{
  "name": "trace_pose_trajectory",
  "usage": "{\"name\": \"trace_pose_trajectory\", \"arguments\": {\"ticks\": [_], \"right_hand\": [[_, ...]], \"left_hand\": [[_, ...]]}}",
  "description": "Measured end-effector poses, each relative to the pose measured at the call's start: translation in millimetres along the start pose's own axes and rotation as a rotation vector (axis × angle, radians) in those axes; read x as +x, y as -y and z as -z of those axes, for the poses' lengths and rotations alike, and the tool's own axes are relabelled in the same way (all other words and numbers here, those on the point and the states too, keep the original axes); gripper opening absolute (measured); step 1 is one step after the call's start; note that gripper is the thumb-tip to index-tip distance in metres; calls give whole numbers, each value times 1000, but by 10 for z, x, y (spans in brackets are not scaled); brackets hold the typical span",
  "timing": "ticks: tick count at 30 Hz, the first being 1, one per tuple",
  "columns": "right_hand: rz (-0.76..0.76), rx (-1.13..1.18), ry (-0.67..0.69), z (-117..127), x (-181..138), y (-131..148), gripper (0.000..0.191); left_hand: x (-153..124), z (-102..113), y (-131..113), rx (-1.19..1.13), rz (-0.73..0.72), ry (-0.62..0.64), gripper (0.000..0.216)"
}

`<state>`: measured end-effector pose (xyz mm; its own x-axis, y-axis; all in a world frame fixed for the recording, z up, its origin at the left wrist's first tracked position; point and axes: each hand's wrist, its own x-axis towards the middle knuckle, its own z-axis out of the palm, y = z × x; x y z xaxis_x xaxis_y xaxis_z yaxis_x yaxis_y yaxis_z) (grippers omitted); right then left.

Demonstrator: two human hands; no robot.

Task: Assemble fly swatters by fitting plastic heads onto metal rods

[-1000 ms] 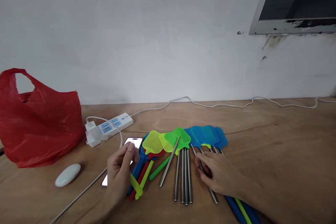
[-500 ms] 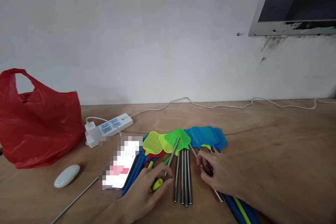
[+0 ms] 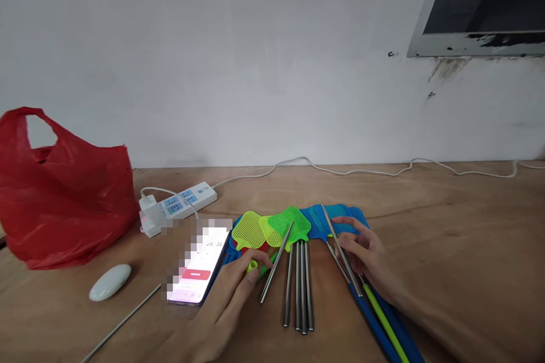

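My left hand [image 3: 230, 295] is closed round a yellow-green tube handle [image 3: 252, 265], whose open end shows between thumb and forefinger. A metal rod [image 3: 276, 264] slants just right of its fingertips, its upper end lying over a green fly swatter head [image 3: 293, 222]. My right hand [image 3: 370, 261] has its fingers spread beside another metal rod [image 3: 343, 252], which lies across the blue fly swatter heads [image 3: 317, 221]. Whether a finger touches that rod, I cannot tell. Several metal rods [image 3: 303, 289] lie side by side between my hands.
A lit phone [image 3: 198, 272] lies left of the swatters, partly blurred. Further left are a white oval object [image 3: 110, 282] and a red plastic bag [image 3: 68, 198]. A power strip [image 3: 183, 204] with a cable sits behind. Blue and yellow-green handles [image 3: 385, 320] lie at front right.
My right hand has lifted and its fingers have spread; the rod by it now lies across the blue heads. My left hand has drawn left, off the slanted rod, with the yellow-green tube handle.
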<state>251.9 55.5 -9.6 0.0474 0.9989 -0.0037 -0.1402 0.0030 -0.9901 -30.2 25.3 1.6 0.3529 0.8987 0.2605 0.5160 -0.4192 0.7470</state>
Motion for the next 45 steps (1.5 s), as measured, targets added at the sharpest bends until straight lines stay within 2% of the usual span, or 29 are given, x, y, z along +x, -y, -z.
{"name": "trace_pose_trajectory", "arguments": {"ticks": [3, 7, 9, 12, 17, 24, 36, 39, 42, 45], "right_hand": [[-45, 117, -29, -9, 4, 30, 60], [-134, 285, 32, 9, 19, 44, 36], [-158, 344, 62, 22, 19, 45, 35], [-128, 402, 33, 29, 8, 44, 42], [-107, 440, -37, 6, -31, 53, 38], [-78, 302, 79, -32, -86, 79, 36], [33, 175, 143, -49, -89, -6, 31], [31, 79, 256, -52, -111, -33, 29], [-41, 11, 410, -64, -153, -48, 29], [-68, 4, 477, -69, -182, -65, 28]], "left_hand": [[54, 15, 10, -32, -1, 7, 33], [128, 7, 51, -2, -66, 126, 34], [146, 0, 85, 63, -97, 160, 34], [151, -7, 115, 148, -126, 157, 31], [130, -11, 43, 165, -171, 184, 25], [123, -44, 144, 314, -304, 197, 30], [147, -70, 277, 328, -281, 235, 32], [143, -92, 237, 335, -267, 291, 31], [143, -120, 153, 282, -248, 371, 27], [157, -146, 83, 208, -248, 403, 24]]}}
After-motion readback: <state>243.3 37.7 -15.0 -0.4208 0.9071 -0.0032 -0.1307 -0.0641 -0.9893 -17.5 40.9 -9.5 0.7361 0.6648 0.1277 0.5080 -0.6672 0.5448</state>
